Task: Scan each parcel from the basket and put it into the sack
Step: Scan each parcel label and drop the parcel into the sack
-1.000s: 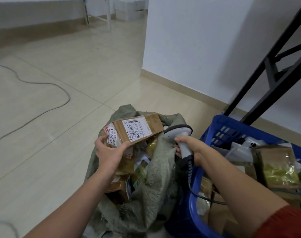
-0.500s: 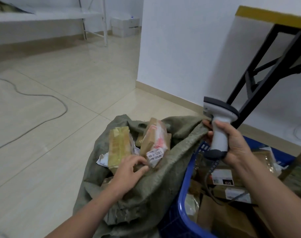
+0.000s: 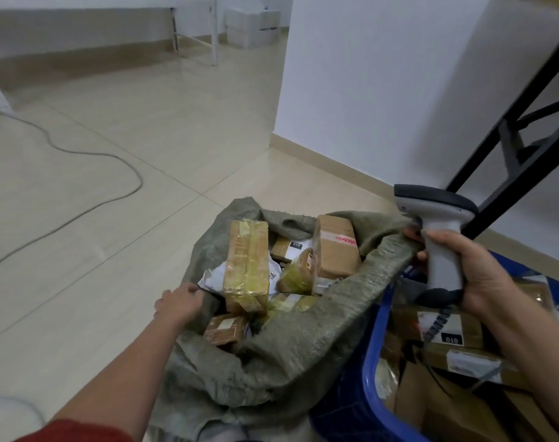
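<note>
My left hand (image 3: 179, 303) has come off the parcels and now curls its fingers over the left rim of the green sack (image 3: 303, 346). The sack's mouth gapes wider than half a second ago. Inside, a tall tape-wrapped parcel (image 3: 247, 264) stands near my hand, with a brown carton (image 3: 335, 247) farther back. My right hand (image 3: 476, 275) stays wrapped round the barcode scanner (image 3: 444, 237), raised at the sack's right rim above the blue basket (image 3: 372, 346), which holds more parcels.
</note>
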